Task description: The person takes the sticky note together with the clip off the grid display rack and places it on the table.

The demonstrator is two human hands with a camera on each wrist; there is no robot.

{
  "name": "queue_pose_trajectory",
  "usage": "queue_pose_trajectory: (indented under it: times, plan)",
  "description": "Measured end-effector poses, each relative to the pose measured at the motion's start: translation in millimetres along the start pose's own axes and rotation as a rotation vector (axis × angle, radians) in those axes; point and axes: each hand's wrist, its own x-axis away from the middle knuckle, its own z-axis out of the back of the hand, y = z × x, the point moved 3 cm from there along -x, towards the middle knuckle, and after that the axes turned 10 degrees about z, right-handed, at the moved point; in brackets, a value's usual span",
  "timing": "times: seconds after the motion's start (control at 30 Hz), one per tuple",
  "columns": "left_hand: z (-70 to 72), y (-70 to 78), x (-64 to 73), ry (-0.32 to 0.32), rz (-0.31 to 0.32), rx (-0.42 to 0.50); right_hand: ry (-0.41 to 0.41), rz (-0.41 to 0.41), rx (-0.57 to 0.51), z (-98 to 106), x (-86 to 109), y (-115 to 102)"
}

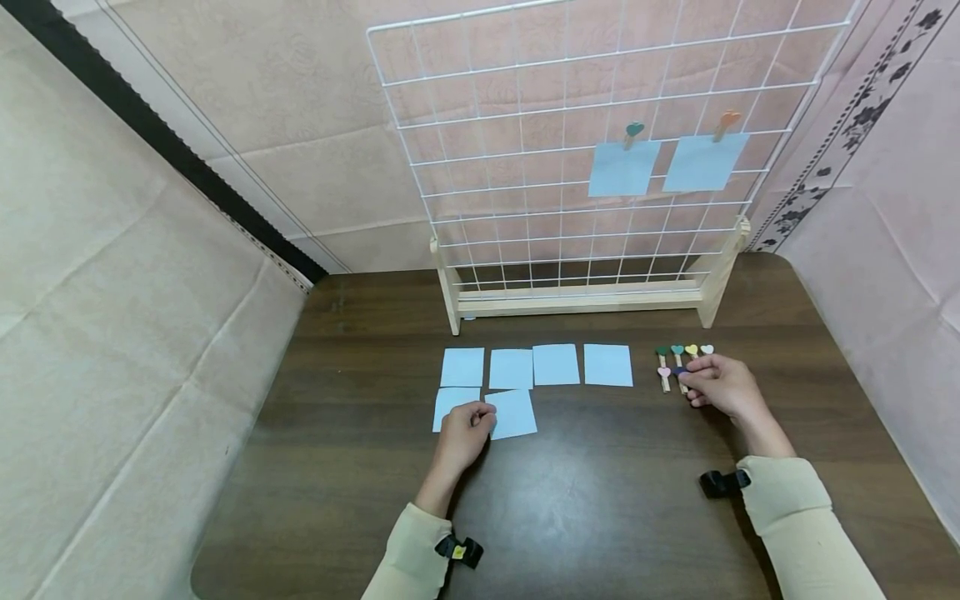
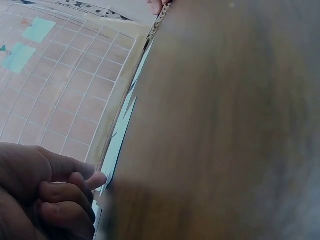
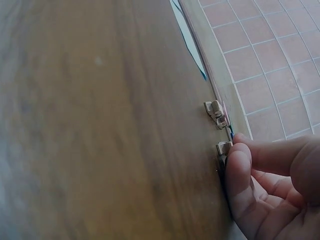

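My left hand (image 1: 461, 433) pinches the left edge of a slightly turned blue paper square (image 1: 513, 415), thumb and forefinger together at its corner. Another blue square (image 1: 448, 402) lies partly behind this hand. Over to the right, my right hand (image 1: 723, 387) pinches a small wooden clothespin with a dark blue heart (image 1: 680, 370). Beside it lies a clothespin with a pink heart (image 1: 663, 372), and behind are ones with green, yellow (image 1: 692, 350) and white hearts. In the right wrist view, thumb and forefinger (image 3: 240, 145) close at a clothespin's end; the palm hides other clothespins.
A row of several blue squares (image 1: 556, 365) lies behind my left hand. At the back stands a white wire grid (image 1: 525, 183) on a wooden base (image 1: 577, 302). Two blue squares hang from it by a green-heart clothespin (image 1: 633, 131) and an orange one (image 1: 726, 122).
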Motion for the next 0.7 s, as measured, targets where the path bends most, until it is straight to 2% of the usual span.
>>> queue_pose_trajectory:
  times: [0.7]
  plan:
    - [4.0, 3.1, -4.7, -0.032, -0.061, -0.089, 0.037, 0.014, -0.011, -0.1, 2.8, -0.7]
